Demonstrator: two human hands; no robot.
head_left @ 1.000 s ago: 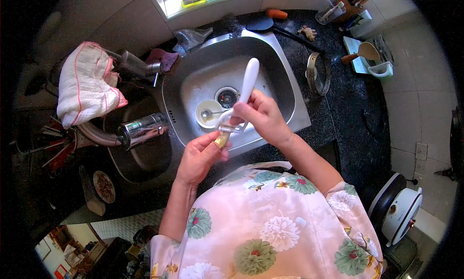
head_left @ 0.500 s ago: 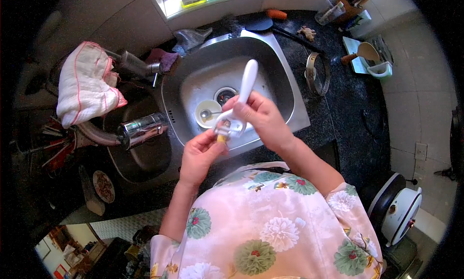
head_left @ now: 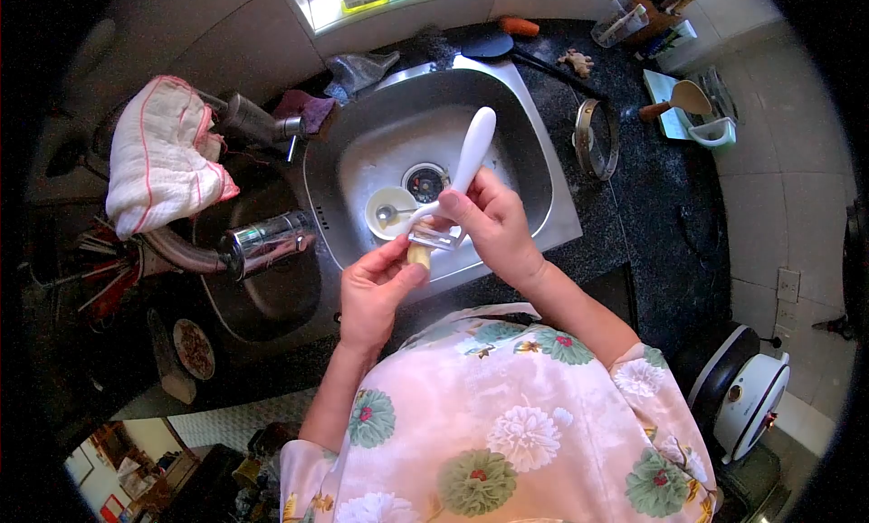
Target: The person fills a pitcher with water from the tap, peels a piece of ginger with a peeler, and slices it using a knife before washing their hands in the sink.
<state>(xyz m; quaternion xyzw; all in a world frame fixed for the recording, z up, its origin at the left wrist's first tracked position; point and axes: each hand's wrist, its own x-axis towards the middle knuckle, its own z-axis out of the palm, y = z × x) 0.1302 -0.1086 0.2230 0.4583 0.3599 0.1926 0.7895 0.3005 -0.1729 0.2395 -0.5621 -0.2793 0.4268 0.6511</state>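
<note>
My right hand (head_left: 493, 220) grips a white peeler (head_left: 474, 147) by its handle, which points up and away from me. The peeler's metal blade end lies against a small pale-yellow piece of ginger (head_left: 419, 255). Pinched around that piece are the fingertips of my left hand (head_left: 376, 283). Both hands are over the near edge of the steel sink (head_left: 362, 143). Below them in the sink sits a white bowl (head_left: 371, 217) with a spoon (head_left: 387, 212) in it, beside the drain (head_left: 424, 181).
A chrome faucet (head_left: 267, 244) reaches in from the left, near a hanging white cloth (head_left: 163, 161). Along the back counter lie a black ladle (head_left: 489, 47), a carrot (head_left: 519, 26) and a ginger root (head_left: 577, 63). A metal ring (head_left: 608, 138) stands right of the sink.
The peeler has tilted and shifted slightly, so its blade end sits differently on the ginger and more of the pale flesh shows. My left hand keeps its pinch.
</note>
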